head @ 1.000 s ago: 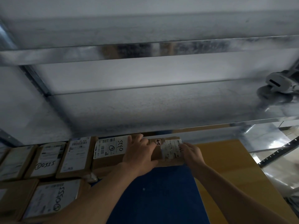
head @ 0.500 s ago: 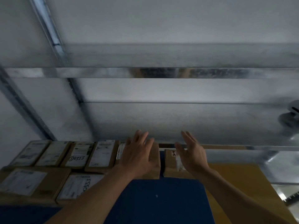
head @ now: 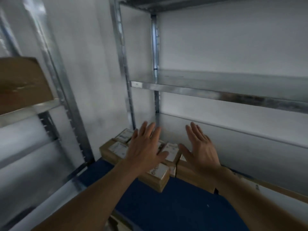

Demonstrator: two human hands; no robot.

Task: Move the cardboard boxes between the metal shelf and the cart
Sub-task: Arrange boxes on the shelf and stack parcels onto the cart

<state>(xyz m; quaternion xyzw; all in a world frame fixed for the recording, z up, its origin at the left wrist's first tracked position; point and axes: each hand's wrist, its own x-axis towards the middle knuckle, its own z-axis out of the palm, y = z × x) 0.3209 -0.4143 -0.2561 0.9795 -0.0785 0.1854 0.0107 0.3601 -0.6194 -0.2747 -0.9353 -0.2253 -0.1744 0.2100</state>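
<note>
A storeroom or small warehouse. A galvanised steel shelf [head: 216, 95] on slotted uprights [head: 123, 64] stands against a plain white wall [head: 233, 39]. Small cardboard boxes [head: 160, 179] with white printed labels lie packed together on a blue cart [head: 166, 207]. A larger carton [head: 21, 80] sits on a neighbouring rack [head: 30, 110] at the left.

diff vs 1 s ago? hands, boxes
Left hand and right hand let go of the cardboard boxes they held and lifted off; both are now open, fingers spread, above them. The view swung left along the metal shelf. The boxes stayed on the blue surface.
</note>
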